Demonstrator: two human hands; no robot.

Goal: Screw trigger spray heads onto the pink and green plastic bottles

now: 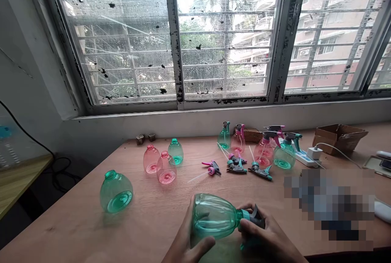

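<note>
A translucent green spray bottle point(215, 216) lies sideways in front of me, its base to the left and its neck to the right. My left hand point(191, 238) is wrapped round the base end. At the neck, my right hand point(259, 228) grips the grey and teal spray head point(249, 216), fingers closed about its collar. Part of the trigger is hidden by that hand. Beyond lie several loose spray heads, among them a pink and grey one point(212, 169) and a grey and teal one point(260, 171).
Headless bottles stand at left: a green one point(116, 193), two pink ones point(166, 169) and a smaller green one point(175, 152). Several bottles with heads point(264, 151) stand at the back right, near a power strip point(305, 159) and an open cardboard box point(339, 138). A pixelated patch covers the right side.
</note>
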